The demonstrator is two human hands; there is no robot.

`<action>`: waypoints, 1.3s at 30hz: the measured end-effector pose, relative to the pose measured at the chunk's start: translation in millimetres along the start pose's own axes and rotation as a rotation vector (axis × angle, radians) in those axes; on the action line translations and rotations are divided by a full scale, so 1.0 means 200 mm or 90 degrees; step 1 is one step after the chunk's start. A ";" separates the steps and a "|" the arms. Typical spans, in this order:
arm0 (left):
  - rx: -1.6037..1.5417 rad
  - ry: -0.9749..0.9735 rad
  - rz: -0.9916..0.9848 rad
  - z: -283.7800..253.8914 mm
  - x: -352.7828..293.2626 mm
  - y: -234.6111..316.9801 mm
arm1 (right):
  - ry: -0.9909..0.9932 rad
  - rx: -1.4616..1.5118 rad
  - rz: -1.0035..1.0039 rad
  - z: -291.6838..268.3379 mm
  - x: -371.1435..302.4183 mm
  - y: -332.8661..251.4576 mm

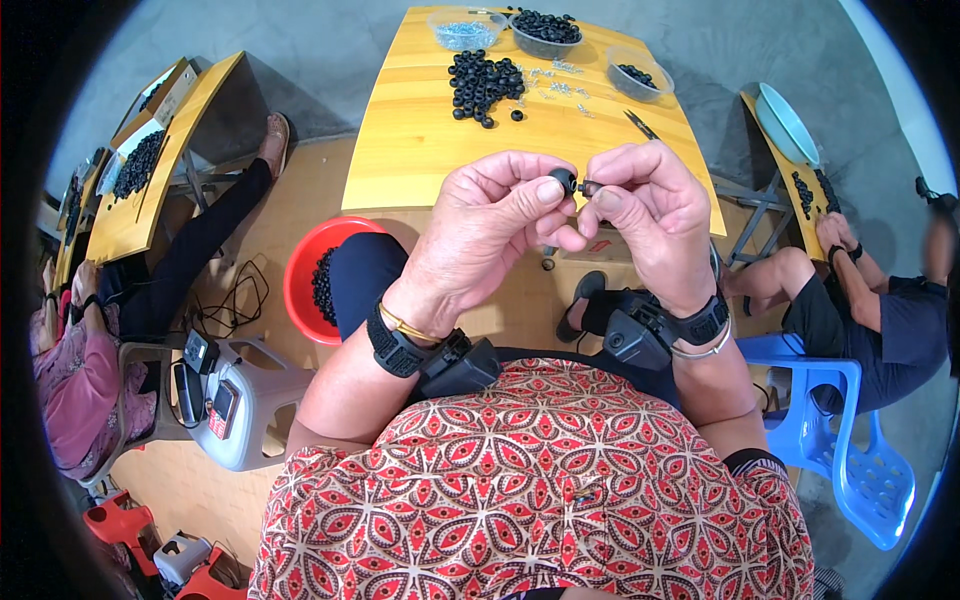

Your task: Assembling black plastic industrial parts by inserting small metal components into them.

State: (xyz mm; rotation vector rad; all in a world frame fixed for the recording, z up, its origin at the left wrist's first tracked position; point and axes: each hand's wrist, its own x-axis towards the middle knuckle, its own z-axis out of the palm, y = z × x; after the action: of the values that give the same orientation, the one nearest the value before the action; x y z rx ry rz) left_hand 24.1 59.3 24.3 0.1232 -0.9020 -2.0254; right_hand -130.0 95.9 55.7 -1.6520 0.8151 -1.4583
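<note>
Both hands are raised in front of me, above the near edge of the yellow wooden table [410, 150]. Pinched in my left hand [490, 205] is a small round black plastic part [562, 180], its hole turned to the right. My right hand [655, 215] grips a small dark piece [590, 188] between thumb and forefinger. That piece points at the hole, and I cannot tell whether the two touch. A pile of similar black round parts [484, 88] lies on the table, with small silvery metal pieces [555, 85] scattered to its right.
Plastic bowls stand at the table's far side: one with bluish clear bits [466, 36], others with black parts [545, 30]. A pointed tool [640, 125] lies at right. A red basin [300, 270] is by my left knee. People sit at side tables; a blue chair [840, 420] stands right.
</note>
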 end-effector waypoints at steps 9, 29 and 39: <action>0.019 0.011 -0.004 0.01 0.00 0.00 | -0.016 -0.016 -0.019 0.00 0.01 0.02; 0.010 0.007 -0.013 -0.02 -0.01 -0.01 | -0.066 -0.207 -0.113 -0.01 0.01 0.03; 0.108 0.051 0.040 -0.01 -0.01 -0.05 | -0.043 0.000 0.027 -0.02 -0.03 0.04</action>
State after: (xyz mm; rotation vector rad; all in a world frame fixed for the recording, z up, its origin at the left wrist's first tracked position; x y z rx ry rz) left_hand 18.4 64.0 15.8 0.2643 -1.0132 -1.8708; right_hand -134.9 96.5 46.0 -1.6649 0.8078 -1.3671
